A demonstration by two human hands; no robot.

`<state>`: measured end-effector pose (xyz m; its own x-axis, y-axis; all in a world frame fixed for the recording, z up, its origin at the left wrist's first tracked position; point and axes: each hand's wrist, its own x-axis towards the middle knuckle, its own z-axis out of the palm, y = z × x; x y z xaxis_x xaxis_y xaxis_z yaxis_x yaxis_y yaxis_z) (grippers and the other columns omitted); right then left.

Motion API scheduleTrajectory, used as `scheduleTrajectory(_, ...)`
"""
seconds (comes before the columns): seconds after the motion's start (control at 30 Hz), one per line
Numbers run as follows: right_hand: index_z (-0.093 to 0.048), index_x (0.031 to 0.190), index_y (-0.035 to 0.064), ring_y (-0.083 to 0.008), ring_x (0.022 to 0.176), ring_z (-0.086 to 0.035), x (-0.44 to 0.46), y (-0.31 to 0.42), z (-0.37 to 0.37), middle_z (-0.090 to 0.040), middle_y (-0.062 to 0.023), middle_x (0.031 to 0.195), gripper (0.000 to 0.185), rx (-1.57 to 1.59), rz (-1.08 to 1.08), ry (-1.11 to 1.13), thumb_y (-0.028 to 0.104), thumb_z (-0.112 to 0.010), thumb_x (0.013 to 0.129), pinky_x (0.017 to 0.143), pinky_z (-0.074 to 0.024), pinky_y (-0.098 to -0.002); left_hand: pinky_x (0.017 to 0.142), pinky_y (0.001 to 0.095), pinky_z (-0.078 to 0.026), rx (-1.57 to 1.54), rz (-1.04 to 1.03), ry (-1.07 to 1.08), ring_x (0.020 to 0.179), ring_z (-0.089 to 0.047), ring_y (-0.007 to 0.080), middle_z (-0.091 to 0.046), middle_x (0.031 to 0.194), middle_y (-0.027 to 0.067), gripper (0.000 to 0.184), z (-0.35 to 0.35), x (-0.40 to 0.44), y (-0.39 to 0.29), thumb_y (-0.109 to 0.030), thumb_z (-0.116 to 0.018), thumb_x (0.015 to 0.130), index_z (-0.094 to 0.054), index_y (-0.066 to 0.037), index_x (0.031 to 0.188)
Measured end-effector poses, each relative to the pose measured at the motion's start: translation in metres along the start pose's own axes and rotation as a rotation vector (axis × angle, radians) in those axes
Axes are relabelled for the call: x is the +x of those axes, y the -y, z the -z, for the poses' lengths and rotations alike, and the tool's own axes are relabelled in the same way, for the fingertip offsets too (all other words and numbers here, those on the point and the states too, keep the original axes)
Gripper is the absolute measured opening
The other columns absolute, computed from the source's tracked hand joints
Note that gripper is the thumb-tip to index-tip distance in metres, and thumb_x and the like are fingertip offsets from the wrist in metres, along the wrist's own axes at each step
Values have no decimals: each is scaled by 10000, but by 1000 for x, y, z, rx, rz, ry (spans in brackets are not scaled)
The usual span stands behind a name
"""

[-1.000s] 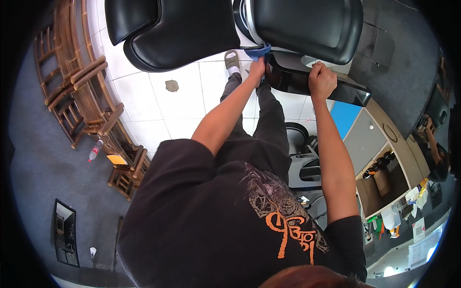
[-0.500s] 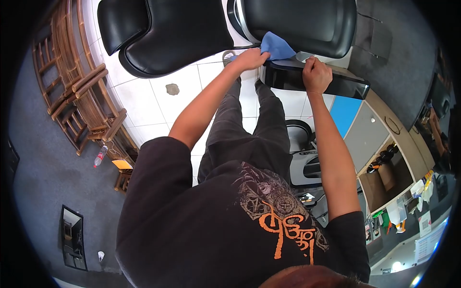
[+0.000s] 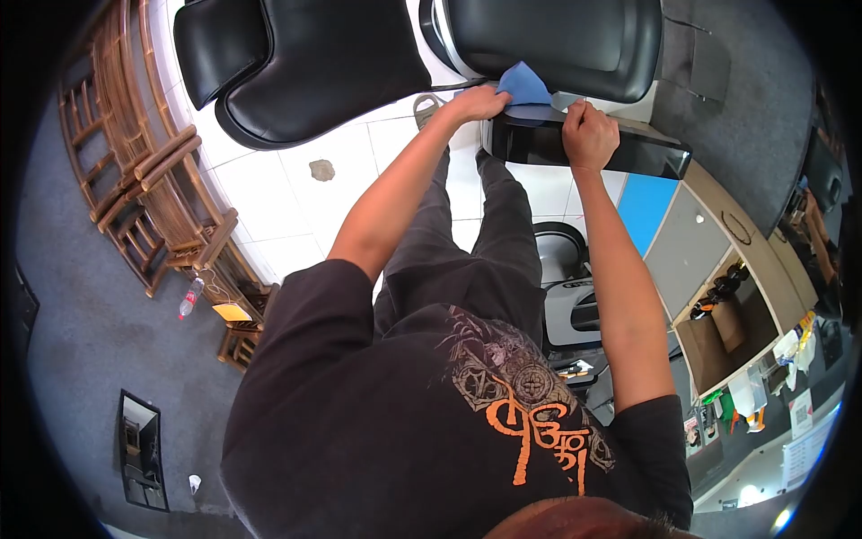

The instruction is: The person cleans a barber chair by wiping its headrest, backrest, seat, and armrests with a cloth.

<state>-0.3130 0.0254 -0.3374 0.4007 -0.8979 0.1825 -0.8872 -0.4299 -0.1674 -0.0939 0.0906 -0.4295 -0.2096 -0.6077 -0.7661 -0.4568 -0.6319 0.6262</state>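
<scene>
My left hand (image 3: 479,103) is closed on a bunched blue cloth (image 3: 525,85), whose pointed part stands up at the near edge of the black padded seat (image 3: 557,40). Below the cloth is the end of a glossy dark side panel (image 3: 539,141). My right hand (image 3: 590,136) is a fist, thumb side up, over that panel's upper edge. Its fingers hide what they grip. A pale piece shows just left of this fist.
A black padded backrest (image 3: 328,67) lies at the upper left. Bamboo furniture (image 3: 166,180) stands at the left, with a bottle (image 3: 191,297) beside it. An open-fronted cabinet (image 3: 729,337) is at the right. A round stain (image 3: 321,170) marks the tiled floor.
My left hand has come up and out from the gap by the panel's end, bringing the cloth onto its top edge. My right fist has shifted slightly left. The view has moved a little.
</scene>
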Motion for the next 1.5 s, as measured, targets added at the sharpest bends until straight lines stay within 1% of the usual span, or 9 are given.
scheduleTrajectory(0.17,-631,621,96,-296,562,-633,-1,-1,0,-626,-106,574,380,12,-1,0,237,-620,974,633,-464,-430,1015,469,-473,-128,-69,-113,1168,-657,427,-694,1234,286,632,7,-108,-38,-511,-471,1054,-647,47,1293)
scheduleTrajectory(0.37,-630,618,100,-295,570,-633,-1,-1,1,-630,-101,580,375,14,1,19,234,-623,968,630,-458,-431,984,444,-494,-512,-304,-618,1096,-657,443,-686,1167,285,418,-71,-203,-37,-269,-611,1052,-589,77,1286)
scheduleTrajectory(0.53,-627,617,97,-294,567,-630,1,-2,1,-629,-104,581,373,15,5,1,230,-623,965,626,-456,-430,839,382,-480,-977,264,-904,928,-598,206,-661,1035,101,549,-156,-205,30,-418,-469,1134,-625,106,1183)
scheduleTrajectory(0.67,-627,618,94,-294,557,-627,-1,-3,-1,-627,-105,579,371,17,2,-5,222,-622,966,626,-457,-432,785,440,-457,-943,421,-983,840,-562,226,-668,925,153,664,-148,-162,44,-478,-440,1131,-645,145,1031)
scheduleTrajectory(1.03,-617,615,97,-286,560,-621,-3,-2,-1,-608,-95,565,368,68,11,-26,203,-630,967,630,-458,-420,1098,359,-445,-1724,242,-425,1275,-597,212,-663,1398,51,564,-116,-25,25,-518,-502,1085,-580,-82,1433)
scheduleTrajectory(1.13,-607,609,100,-282,557,-614,-1,-2,0,-597,-87,558,371,83,13,-31,201,-635,964,626,-454,-418,1132,388,-405,-1513,191,-456,1289,-575,265,-659,1371,133,661,-135,22,80,-589,-485,1063,-619,-11,1355)
scheduleTrajectory(1.23,-598,604,102,-278,558,-611,-1,-2,3,-592,-81,557,373,75,19,-28,199,-638,962,624,-452,-418,1012,409,-493,-1207,547,-731,1145,-659,308,-704,1272,183,612,-117,42,89,-535,-501,1075,-638,18,1299)
scheduleTrajectory(1.33,-596,602,104,-273,561,-611,0,-1,3,-592,-79,560,371,74,13,-21,196,-640,959,623,-450,-419,853,470,-538,-913,415,-1024,962,-717,400,-744,1086,254,492,-124,88,165,-420,-577,1053,-683,45,1172)
scheduleTrajectory(1.5,-603,605,104,-268,548,-601,0,-1,4,-589,-72,553,362,92,18,-45,192,-646,954,616,-445,-415,769,560,-535,-263,-5,-979,890,-697,511,-716,880,293,271,-88,87,200,-248,-654,956,-712,16,942)
